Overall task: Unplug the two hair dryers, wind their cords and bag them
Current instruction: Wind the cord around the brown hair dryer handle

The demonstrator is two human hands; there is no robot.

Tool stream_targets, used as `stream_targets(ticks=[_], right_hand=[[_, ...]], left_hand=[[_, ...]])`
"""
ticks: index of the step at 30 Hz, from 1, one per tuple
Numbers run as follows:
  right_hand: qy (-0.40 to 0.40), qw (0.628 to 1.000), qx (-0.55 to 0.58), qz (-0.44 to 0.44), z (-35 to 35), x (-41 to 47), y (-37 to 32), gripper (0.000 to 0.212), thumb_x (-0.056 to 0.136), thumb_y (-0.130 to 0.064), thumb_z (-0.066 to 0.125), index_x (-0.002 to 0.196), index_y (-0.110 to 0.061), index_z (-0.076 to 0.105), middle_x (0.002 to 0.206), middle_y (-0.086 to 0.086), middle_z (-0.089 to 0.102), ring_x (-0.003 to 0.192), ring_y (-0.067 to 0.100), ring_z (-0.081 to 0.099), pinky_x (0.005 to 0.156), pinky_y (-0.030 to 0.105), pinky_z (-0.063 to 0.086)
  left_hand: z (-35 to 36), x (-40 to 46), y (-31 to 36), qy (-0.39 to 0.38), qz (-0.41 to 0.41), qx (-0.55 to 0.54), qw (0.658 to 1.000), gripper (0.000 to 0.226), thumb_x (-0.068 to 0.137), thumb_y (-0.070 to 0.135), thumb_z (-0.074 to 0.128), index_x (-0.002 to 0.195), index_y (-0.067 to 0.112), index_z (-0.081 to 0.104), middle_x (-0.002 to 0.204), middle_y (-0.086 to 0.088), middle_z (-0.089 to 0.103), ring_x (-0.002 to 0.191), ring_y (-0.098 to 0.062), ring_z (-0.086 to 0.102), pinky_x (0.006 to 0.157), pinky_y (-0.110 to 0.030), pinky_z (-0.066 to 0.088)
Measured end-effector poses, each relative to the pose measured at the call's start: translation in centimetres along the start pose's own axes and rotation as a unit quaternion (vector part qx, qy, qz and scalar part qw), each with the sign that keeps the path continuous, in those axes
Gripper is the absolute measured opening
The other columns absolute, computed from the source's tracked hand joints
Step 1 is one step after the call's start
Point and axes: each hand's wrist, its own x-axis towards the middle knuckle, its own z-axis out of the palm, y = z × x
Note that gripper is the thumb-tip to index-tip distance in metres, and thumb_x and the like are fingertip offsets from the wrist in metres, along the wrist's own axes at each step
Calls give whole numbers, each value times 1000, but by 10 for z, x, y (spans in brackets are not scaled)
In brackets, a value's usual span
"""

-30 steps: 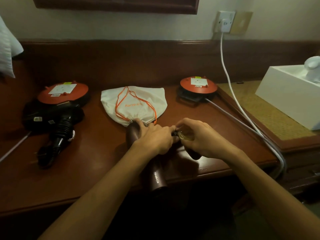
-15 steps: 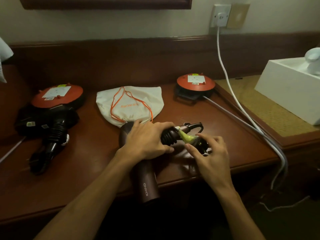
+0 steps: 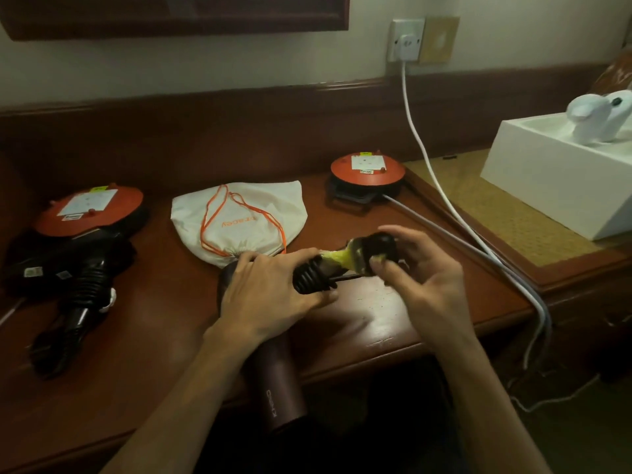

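A maroon hair dryer lies on the wooden desk, its barrel sticking out over the front edge. My left hand grips its handle just above the ribbed black cord sleeve. My right hand pinches the black coiled cord bundle, which has a yellow tie on it, just right of the handle. A white drawstring bag with orange cord lies flat behind the hands. A black hair dryer lies at the left on a black bag.
Two orange-topped cable reels stand on the desk, one at the left and one at the back right. A white plug sits in the wall socket, its cable running down the desk's right side. A white box stands on the side table.
My right hand has lifted from the desk and carried the cord bundle up and to the right. My left hand stays on the maroon dryer's handle. The view has shifted.
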Motion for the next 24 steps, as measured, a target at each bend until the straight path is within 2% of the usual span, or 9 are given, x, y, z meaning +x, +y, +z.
stream_targets(ticks=[3,6,8,12,15,19,21,24], right_hand=[[-6,999,29,21,-9,20,-5,36,89,-5,71,123,-15,66,110,3,74,107,20,70,77,28,57],[-32,998,52,34,-11,24,-6,35,87,-1,71,120,-9,66,107,9,75,102,23,72,74,27,58],[-41,997,51,35,-12,22,-4,35,85,-2,73,118,-8,67,106,11,75,101,26,72,72,29,59],[-24,991,110,78,-17,15,3,42,80,-8,74,120,-4,63,108,18,74,92,32,72,63,32,57],[-2,967,210,144,-10,1,14,44,78,-8,74,117,3,59,103,24,73,73,35,69,53,32,53],[56,938,282,195,8,-20,25,38,73,-21,77,102,-3,60,89,22,71,58,26,63,48,28,51],[76,932,280,216,12,-24,25,41,77,-30,74,101,0,59,79,20,70,52,23,59,44,26,48],[88,925,252,272,17,-29,24,50,86,-44,66,103,3,63,67,17,64,45,20,53,40,26,42]], left_hand=[[2,-2,4,6,2,3,1000,70,76,88,50,131,46,59,87,15,67,97,-14,65,99,-44,43],[2,-2,8,5,-5,13,1000,65,79,87,47,126,45,60,83,19,58,99,-15,63,100,-41,37],[2,-1,9,1,-2,25,1000,62,81,85,46,124,44,60,86,17,62,100,-16,63,99,-41,35],[2,-2,8,14,7,15,1000,60,80,85,45,120,42,62,80,19,58,94,-14,65,94,-41,41],[1,-2,6,20,11,-6,1000,51,81,81,47,112,43,62,74,19,56,85,-9,65,87,-43,48],[2,-3,8,19,12,9,1000,45,83,78,49,112,45,60,75,23,54,88,-8,64,91,-40,45],[4,-3,9,9,10,18,1000,46,84,77,51,116,45,58,81,23,55,92,-9,64,94,-40,41],[4,-2,9,4,14,22,1000,43,86,76,49,115,44,56,79,19,56,91,-10,64,94,-42,43]])
